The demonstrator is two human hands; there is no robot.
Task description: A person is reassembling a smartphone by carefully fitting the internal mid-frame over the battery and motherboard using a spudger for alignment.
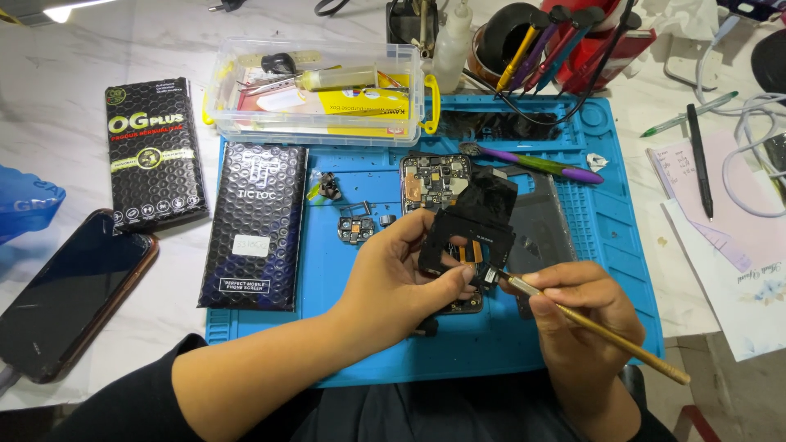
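Left hand (393, 274) grips a black phone frame part (468, 225), fingers curled round its lower edge, holding it up above the blue work mat (610, 245). Right hand (573, 307) is closed on a thin wooden-handled brush (589, 323) — tip touching the part's lower right corner, just beside the left fingertips. Opened phone w/ circuit board (434, 180) lies on the mat behind the part.
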